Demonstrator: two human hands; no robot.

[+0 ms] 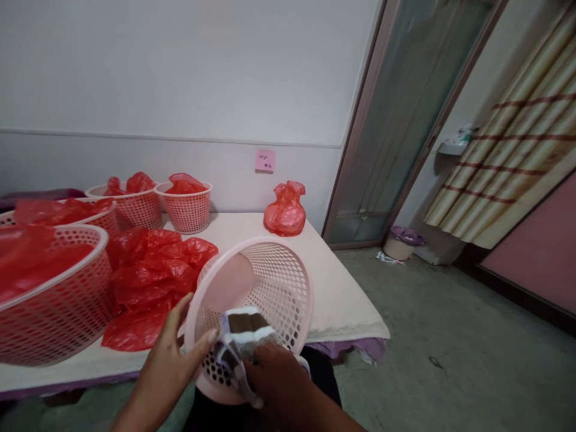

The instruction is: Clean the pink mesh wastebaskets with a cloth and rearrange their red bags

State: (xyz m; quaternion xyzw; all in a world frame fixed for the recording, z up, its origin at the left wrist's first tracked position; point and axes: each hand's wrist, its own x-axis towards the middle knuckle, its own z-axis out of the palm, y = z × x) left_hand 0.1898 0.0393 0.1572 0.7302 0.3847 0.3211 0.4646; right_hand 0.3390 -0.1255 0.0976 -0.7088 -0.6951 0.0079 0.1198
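Observation:
A pink plastic basket (288,288) with a perforated wall is tilted toward me at the table's front edge. My left hand (168,354) grips its left rim, thumb over the edge and fingers outside. Inside the basket's mouth, my right hand (281,381) is closed on a bunched cloth (246,324) with brown, white, grey and purple parts. Its exact kind is hard to make out. Left of the basket lies a crumpled heap of red plastic bags (157,270).
Several pink baskets holding red bags, including a large one (54,312) and a small one (189,210), stand on the left. A tied red bag (285,210) sits by the wall under a pink note (265,161). A bin (400,243) stands on the floor at right.

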